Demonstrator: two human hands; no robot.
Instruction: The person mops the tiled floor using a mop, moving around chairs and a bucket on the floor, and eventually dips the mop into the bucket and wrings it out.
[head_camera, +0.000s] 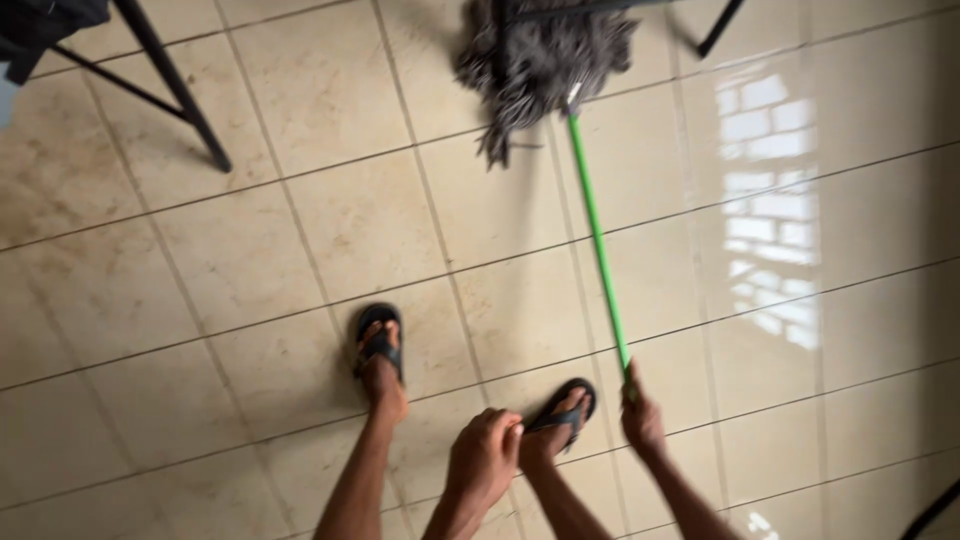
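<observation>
My right hand (640, 415) grips the lower end of a thin green mop handle (598, 240). The handle runs up and away to a grey string mop head (545, 60) lying on the beige tiled floor (250, 250) near the top of the head view. My left hand (485, 455) hangs to the left of the handle with its fingers curled into a loose fist and nothing visible in it. It is apart from the handle. My two feet in black flip-flops (378, 345) stand on the tiles below and beside my hands.
Black metal furniture legs (170, 85) stand at the top left, and another black leg (720, 25) at the top right just behind the mop head. The tiles on the right shine with a window's reflection (770, 200). A dark object (935, 510) cuts the bottom right corner.
</observation>
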